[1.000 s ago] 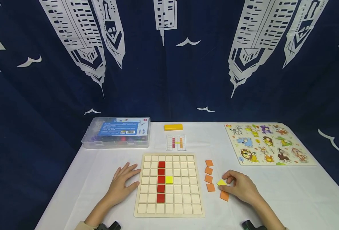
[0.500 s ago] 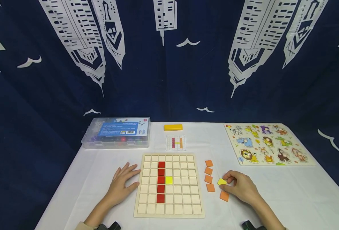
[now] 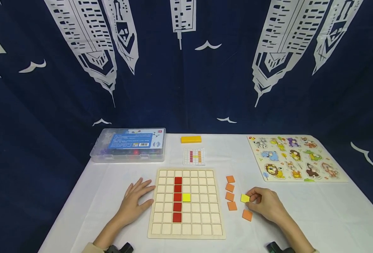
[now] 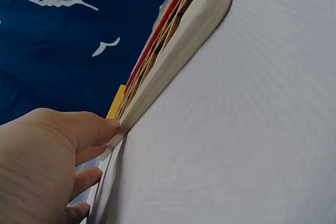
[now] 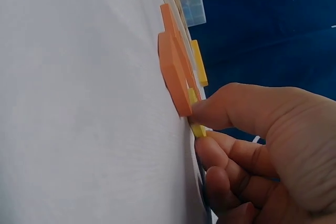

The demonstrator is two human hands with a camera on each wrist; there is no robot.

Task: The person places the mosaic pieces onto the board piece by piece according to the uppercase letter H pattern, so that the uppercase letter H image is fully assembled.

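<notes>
A wooden grid board (image 3: 186, 230) lies in the middle of the table, with a column of red square tiles (image 3: 177, 197) set in its cells. One yellow tile (image 3: 186, 197) sits right beside the middle red one. My left hand (image 3: 136, 200) is spread flat, thumb and fingertips against the board's left edge (image 4: 157, 72). Right of the board, my right hand (image 3: 266, 203) pinches another yellow tile (image 3: 244, 198) between thumb and fingers, close over the cloth. Several orange tiles (image 3: 229, 196) stand in a column between board and hand; one more orange tile (image 3: 247, 215) lies just nearer.
A small pattern card (image 3: 193, 156) lies behind the board, with a yellow bar (image 3: 191, 139) beyond it. At the back left stands a clear plastic case (image 3: 128, 146). An animal puzzle board (image 3: 295, 158) occupies the back right. A dark blue curtain (image 3: 186, 88) hangs behind the table.
The pinched yellow tile has shifted slightly away from the nearer orange tile, and my right hand no longer overlaps that orange tile. The left hand stays where it was.
</notes>
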